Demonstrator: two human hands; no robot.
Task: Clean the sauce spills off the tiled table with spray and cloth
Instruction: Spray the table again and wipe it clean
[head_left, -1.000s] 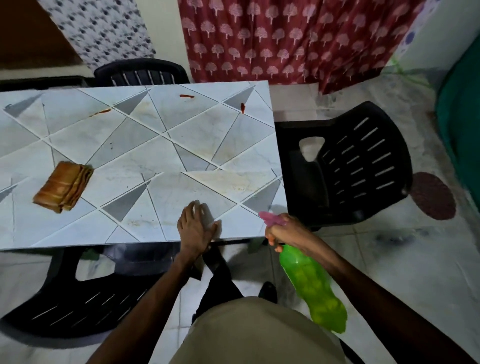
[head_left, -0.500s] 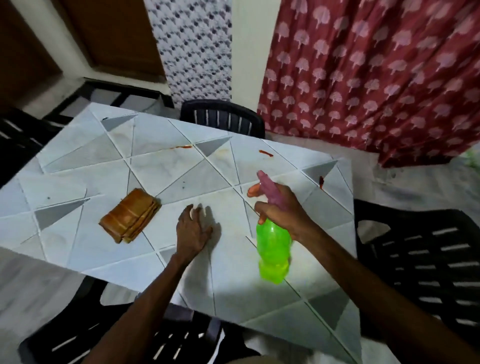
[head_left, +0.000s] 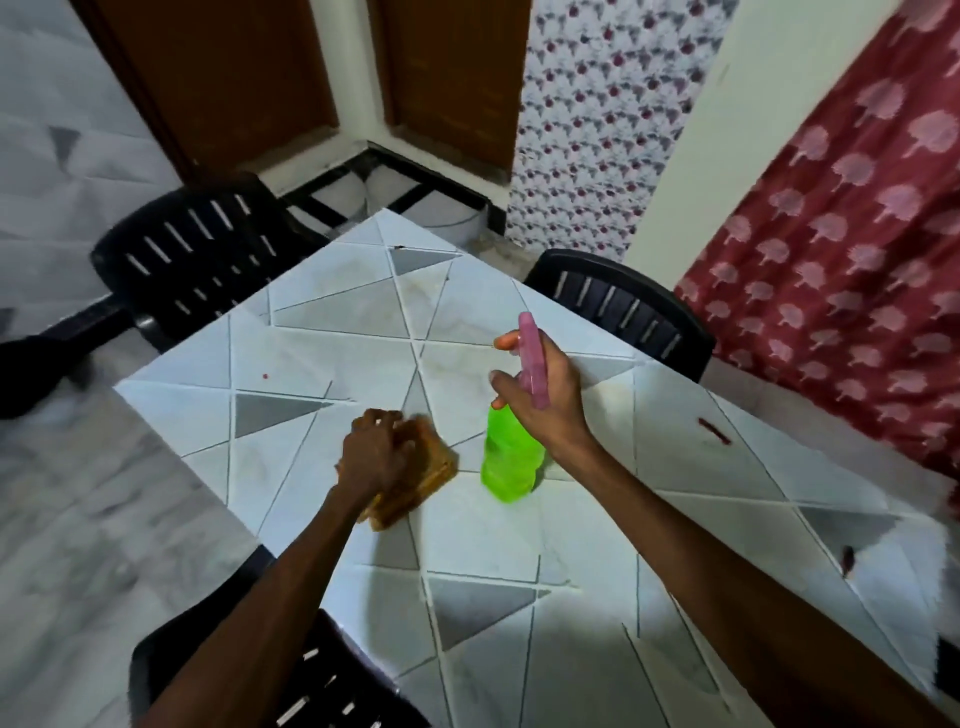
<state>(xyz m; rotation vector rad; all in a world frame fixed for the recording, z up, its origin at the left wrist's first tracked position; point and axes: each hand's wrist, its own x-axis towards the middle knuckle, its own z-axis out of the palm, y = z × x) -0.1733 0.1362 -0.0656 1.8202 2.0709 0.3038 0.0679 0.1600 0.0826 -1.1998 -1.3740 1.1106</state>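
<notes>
The tiled table (head_left: 519, 545) has white and grey triangular tiles. A folded brown cloth (head_left: 421, 483) lies near its left edge, and my left hand (head_left: 376, 452) grips it with curled fingers. My right hand (head_left: 545, 395) holds a green spray bottle (head_left: 511, 457) by its pink trigger head (head_left: 532, 358), upright just above the table, right of the cloth. A red sauce streak (head_left: 712, 431) lies at the right, another dark smear (head_left: 848, 561) sits near the right edge, and a small red dot (head_left: 266, 375) lies at the left.
Black plastic chairs stand at the far left (head_left: 192, 260), behind the table (head_left: 623, 306) and at the near edge (head_left: 311, 691). A red patterned curtain (head_left: 841, 234) hangs at the right. Brown doors (head_left: 234, 78) are at the back. The floor is pale marble.
My view has swung left. My left hand moved from lying flat on the table onto the brown cloth and gripped it. My right hand carried the spray bottle further over the table.
</notes>
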